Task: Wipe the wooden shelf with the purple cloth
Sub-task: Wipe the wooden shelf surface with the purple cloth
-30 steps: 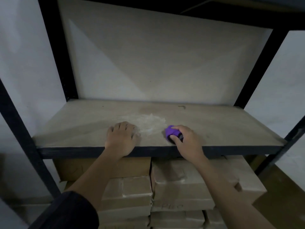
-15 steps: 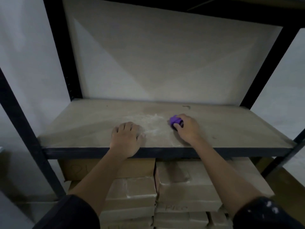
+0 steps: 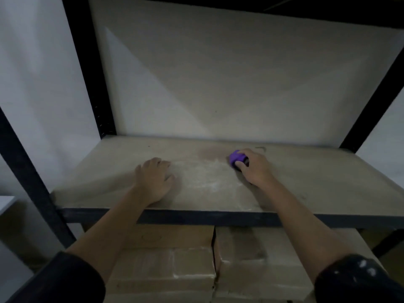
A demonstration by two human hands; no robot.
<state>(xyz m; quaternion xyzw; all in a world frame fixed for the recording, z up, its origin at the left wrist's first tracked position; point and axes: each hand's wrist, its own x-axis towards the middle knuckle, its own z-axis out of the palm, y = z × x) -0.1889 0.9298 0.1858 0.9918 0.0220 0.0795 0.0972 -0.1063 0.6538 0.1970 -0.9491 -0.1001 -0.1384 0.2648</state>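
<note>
Two hands are on the wooden shelf (image 3: 317,171): the fingers (image 3: 244,152) of the right hand (image 3: 254,169) are curled tight round the bunched purple cloth (image 3: 236,157), pressing it to the board at the far right corner of the pale powdery patch (image 3: 205,174). The fingers (image 3: 157,163) of the left hand (image 3: 154,180) lie fairly straight and close together, palm down, touching the patch's left edge. Nearer than the patch, both bare forearms cross the shelf's front edge into dark sleeves (image 3: 72,278). Cardboard boxes (image 3: 170,254) are stacked below the patch, and a black frame post (image 3: 87,62) rises well behind it to the left.
</note>
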